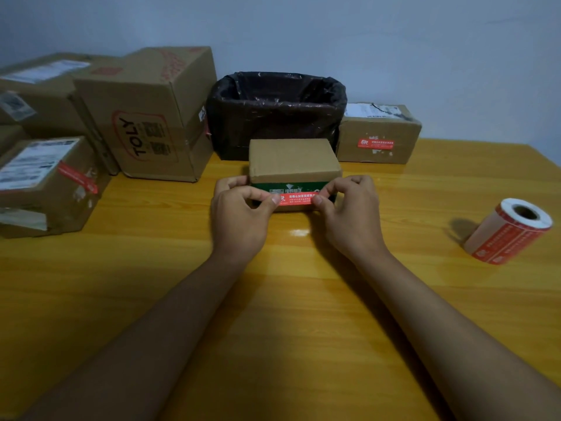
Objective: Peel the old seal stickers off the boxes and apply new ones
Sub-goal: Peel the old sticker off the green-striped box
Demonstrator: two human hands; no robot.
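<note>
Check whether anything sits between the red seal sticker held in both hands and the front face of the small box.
Nothing visible does. The left hand and right hand pinch the red seal sticker by its ends, right against the small box front; only fingers overlap its edges.

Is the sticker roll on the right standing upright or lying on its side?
On its side. The sticker roll lies on the table with its hollow core facing up and towards the camera, and its red-printed wrap rests on the wood.

Red sticker (299, 199), green-banded brown box (293, 159), black bin liner (276, 107).
</note>
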